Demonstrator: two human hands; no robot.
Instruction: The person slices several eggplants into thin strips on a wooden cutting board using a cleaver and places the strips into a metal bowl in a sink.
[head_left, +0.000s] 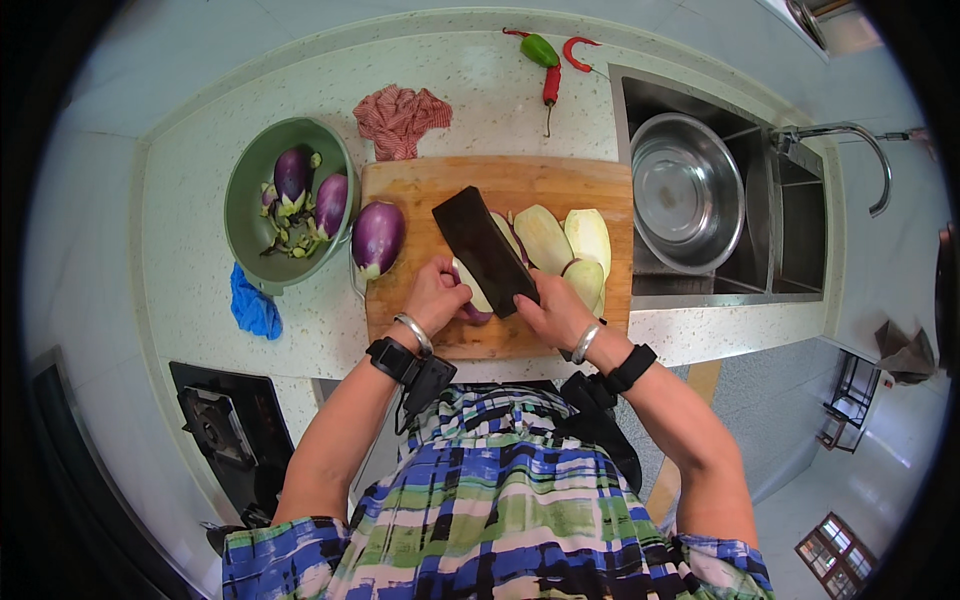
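My right hand [560, 312] grips a dark, broad-bladed cleaver [484, 248], tilted over the middle of the wooden cutting board [425, 182]. With bent fingers, my left hand [436, 298] holds a cut eggplant piece [470, 288] with pale flesh and purple skin beside the blade, partly hidden by it. Several pale eggplant slices [541, 238] lie at the board's right side, some behind the cleaver. A whole purple eggplant [379, 238] rests on the board's left edge, beyond my left hand.
Left of the board stands a green basin [240, 205] with eggplants and trimmed stems. A red cloth [402, 120], blue cloth [255, 303], green pepper [540, 50] and red chilies [551, 84] lie on the counter. At right, a sink [695, 287] holds a metal bowl [686, 190].
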